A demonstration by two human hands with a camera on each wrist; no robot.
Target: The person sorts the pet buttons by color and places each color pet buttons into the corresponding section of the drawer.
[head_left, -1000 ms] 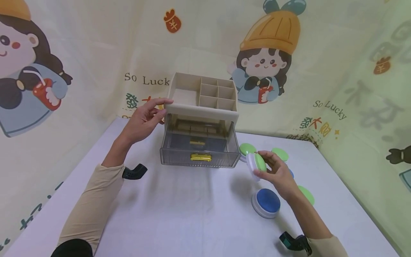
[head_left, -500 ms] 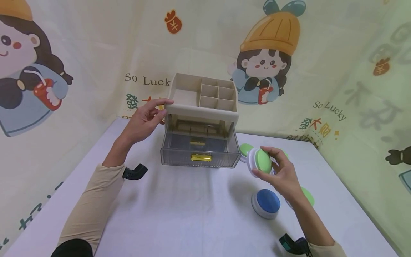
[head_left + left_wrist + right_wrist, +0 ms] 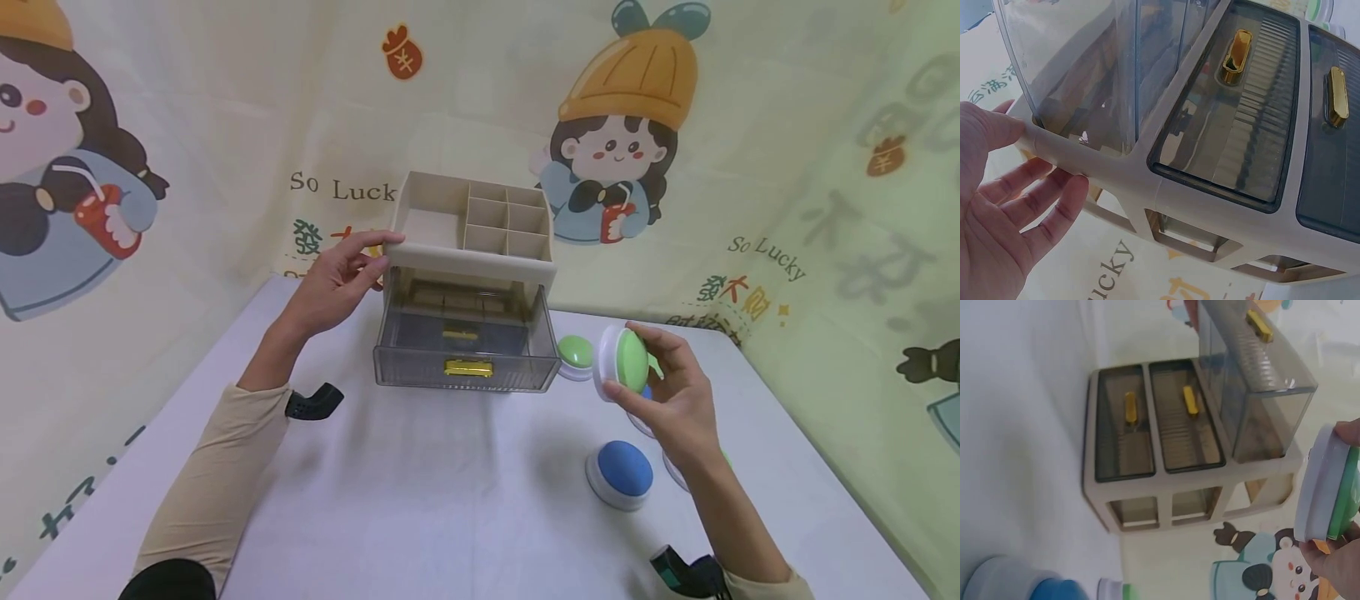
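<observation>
Left hand (image 3: 333, 287): your grip pinched the boxy beige plastic cabinet (image 3: 474, 260), likely steadying it.
Right hand (image 3: 681, 400): clamped on a round green-and-white plastic puck (image 3: 632, 361).

Your head camera looked forward and down across the table (image 3: 420, 500), far enough back to take in your left hand (image 3: 337, 283), your right hand (image 3: 675, 404), the drawer unit (image 3: 471, 262) and the patterned cloth (image 3: 480, 108) behind. Your left wrist camera sat close to the unit, facing its drawer fronts (image 3: 1232, 119) and left side, the unit lying sideways in the picture. Your right wrist camera stood farther off, facing the fronts and right side, turned the opposite way. All three views shared the unit; the head and right wrist views also shared the green-and-white disc (image 3: 630, 363) in your right hand.
</observation>
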